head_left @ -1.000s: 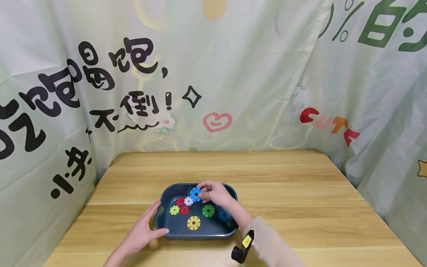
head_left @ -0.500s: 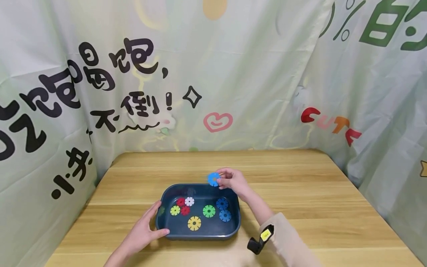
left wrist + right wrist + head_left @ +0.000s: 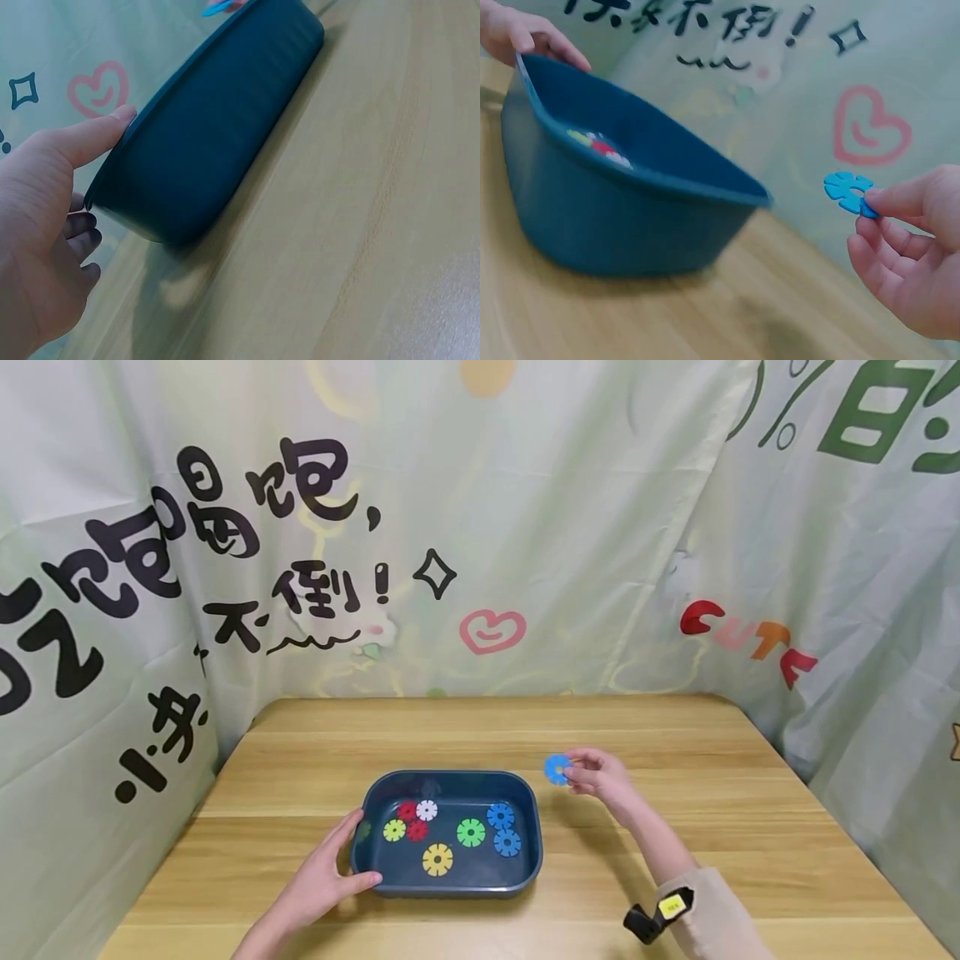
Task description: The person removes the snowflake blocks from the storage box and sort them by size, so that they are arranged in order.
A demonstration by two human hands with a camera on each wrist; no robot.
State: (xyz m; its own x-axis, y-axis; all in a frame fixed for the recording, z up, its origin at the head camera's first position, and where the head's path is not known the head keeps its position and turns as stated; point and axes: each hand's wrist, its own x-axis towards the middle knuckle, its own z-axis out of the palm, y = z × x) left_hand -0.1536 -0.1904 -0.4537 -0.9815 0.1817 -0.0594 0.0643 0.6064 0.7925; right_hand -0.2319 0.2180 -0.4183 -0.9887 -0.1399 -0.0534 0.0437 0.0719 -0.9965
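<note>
My right hand (image 3: 606, 781) pinches a blue notched snowflake disc (image 3: 557, 769) between thumb and fingers, above the table to the right of the dark blue plastic basin (image 3: 450, 888). In the right wrist view the blue disc (image 3: 849, 192) shows slots round its edge and a hole in its middle. My left hand (image 3: 322, 872) holds the basin's left end, its thumb at the near corner and its fingers along the side. Inside the basin lie a green disc (image 3: 471, 832), an orange-yellow disc (image 3: 437, 859), a white disc (image 3: 427, 810) and several others in red, blue and yellow-green.
The basin stands on a wooden table (image 3: 675, 827). A printed cloth (image 3: 570, 527) hangs behind and along both sides. A black wrist camera (image 3: 660, 916) is strapped over the right sleeve.
My right hand has lifted the blue disc out of the basin and carried it right, past the rim. My left hand keeps its place on the basin.
</note>
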